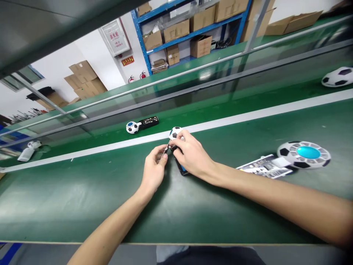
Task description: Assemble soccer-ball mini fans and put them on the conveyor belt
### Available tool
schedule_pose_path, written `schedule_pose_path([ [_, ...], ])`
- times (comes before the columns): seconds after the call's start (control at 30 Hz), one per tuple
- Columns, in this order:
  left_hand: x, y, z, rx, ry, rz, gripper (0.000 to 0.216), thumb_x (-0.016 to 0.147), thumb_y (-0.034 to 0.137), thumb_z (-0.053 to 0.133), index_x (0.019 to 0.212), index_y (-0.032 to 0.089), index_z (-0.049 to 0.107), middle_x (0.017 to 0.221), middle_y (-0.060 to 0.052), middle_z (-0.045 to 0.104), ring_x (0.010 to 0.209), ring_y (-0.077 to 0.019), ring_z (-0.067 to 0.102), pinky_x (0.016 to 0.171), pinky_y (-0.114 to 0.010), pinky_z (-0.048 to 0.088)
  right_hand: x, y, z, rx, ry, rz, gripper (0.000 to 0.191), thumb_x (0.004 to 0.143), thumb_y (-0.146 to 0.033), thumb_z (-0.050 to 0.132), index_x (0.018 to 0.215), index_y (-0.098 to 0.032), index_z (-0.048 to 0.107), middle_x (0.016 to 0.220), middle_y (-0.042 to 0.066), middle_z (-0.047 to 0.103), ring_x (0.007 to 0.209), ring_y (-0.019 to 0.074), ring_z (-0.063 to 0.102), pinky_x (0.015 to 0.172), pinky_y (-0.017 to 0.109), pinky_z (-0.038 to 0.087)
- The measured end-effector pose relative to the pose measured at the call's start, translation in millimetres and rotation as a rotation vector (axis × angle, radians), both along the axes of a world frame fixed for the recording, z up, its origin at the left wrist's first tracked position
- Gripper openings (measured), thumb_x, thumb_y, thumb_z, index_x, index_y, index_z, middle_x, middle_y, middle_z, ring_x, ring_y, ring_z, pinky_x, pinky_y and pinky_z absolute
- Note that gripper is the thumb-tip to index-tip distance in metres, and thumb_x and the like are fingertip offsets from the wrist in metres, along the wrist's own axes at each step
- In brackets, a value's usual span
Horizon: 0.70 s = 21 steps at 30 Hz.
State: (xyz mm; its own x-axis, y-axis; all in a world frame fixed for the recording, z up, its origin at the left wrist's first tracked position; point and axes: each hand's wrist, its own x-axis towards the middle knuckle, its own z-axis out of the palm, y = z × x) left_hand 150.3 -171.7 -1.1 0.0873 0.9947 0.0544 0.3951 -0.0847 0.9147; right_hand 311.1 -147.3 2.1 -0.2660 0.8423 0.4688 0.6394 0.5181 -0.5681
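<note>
Green conveyor belt [82, 198], football-patterned disc [303, 154], printed leaflet [261, 167], small ball toy [132, 127], black box [149, 122]

The belt [68, 198] lies bare left of the left hand [153, 171], which pinches a tool [164, 151], and the right hand [193, 156], clasping a ball [175, 132]: open passage there. Right, a leaflet [263, 166] and disc [303, 154] (touching each other) block the way. Far, past the stripe [248, 117], a second ball [132, 127] and box [149, 122] lie together, bare belt either side. A rail [176, 75] bounds the far edge.
</note>
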Motion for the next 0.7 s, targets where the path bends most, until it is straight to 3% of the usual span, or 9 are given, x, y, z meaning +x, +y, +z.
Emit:
schedule_pose_path([
  [0.13,13,7,16.9,0.093,0.325,0.002,0.023,0.080,0.016,0.058,0.102,0.020,0.061,0.103,-0.007,0.070,0.094,-0.0232,0.067,0.085,-0.039,0.053,1,8,-5.6,0.024,0.021,-0.029,0.022,0.085,-0.008,0.047,0.089,-0.015,0.069,0.103,0.011,0.054,0.091,0.0212,0.055,0.085,0.036,0.048],
  [0.23,18,20,28.3,0.098,0.484,0.029,0.023,0.080,0.021,0.057,0.103,0.021,0.062,0.088,-0.006,0.070,0.080,-0.0245,0.067,0.076,-0.040,0.052,2,14,-7.3,0.055,0.005,-0.035,0.025,0.086,-0.008,0.047,0.093,-0.013,0.070,0.103,0.011,0.053,0.091,0.0215,0.055,0.084,0.036,0.049],
  [0.33,17,31,24.5,0.072,0.412,0.031,0.030,0.080,0.016,0.051,0.108,0.022,0.062,0.090,-0.005,0.070,0.071,-0.0195,0.064,0.069,-0.035,0.052,4,17,-4.9,0.098,-0.072,-0.039,0.025,0.086,-0.009,0.050,0.095,-0.013,0.072,0.101,0.012,0.052,0.092,0.0230,0.055,0.084,0.036,0.049],
  [0.5,15,34,9.8,-0.090,0.031,0.005,0.024,0.079,0.015,0.051,0.103,0.019,0.055,0.109,-0.007,0.063,0.068,-0.0116,0.062,0.057,-0.025,0.055,7,19,8.9,0.047,-0.318,-0.048,0.021,0.087,-0.015,0.055,0.094,-0.014,0.075,0.104,0.014,0.054,0.087,0.0245,0.055,0.071,0.035,0.047],
  [0.7,19,37,13.4,-0.026,0.022,0.057,0.015,0.079,0.030,0.062,0.086,0.018,0.056,0.092,-0.004,0.061,0.072,-0.0144,0.061,0.054,-0.024,0.056,8,24,15.0,0.059,-0.459,0.002,0.026,0.093,-0.013,0.047,0.088,-0.013,0.072,0.099,0.012,0.060,0.082,0.0214,0.056,0.065,0.033,0.040],
])
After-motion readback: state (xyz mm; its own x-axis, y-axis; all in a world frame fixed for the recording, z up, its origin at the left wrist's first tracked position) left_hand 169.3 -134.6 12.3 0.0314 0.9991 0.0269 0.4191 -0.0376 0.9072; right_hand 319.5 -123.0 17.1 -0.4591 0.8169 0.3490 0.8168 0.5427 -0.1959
